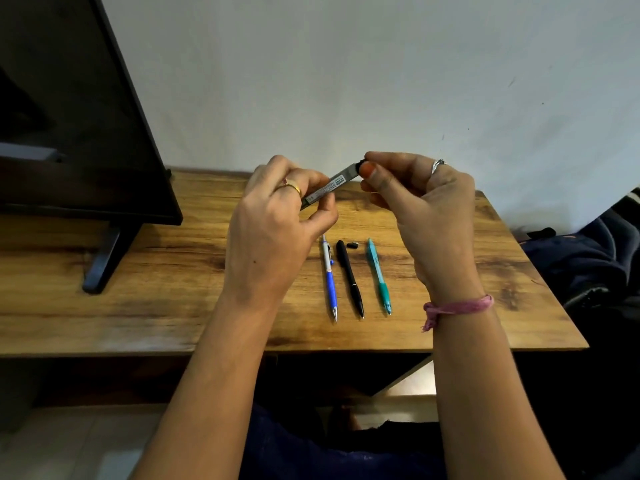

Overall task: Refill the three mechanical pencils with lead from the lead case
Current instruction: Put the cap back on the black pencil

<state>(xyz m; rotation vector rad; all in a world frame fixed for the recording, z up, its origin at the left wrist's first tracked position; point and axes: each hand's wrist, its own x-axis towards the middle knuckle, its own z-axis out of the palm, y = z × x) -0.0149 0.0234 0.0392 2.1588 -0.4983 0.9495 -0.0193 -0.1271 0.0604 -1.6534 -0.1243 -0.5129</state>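
You hold one lead case (330, 187) above the wooden table (173, 289), its long axis slanting up from lower left to upper right. Your left hand (277, 230) is closed around its lower end; your right hand (415, 202) pinches the black cap end. Below lie three mechanical pencils side by side, tips toward you: blue (330, 282), black (349, 278), teal (379, 275). One small black cap (352, 244) lies between the black and teal ones.
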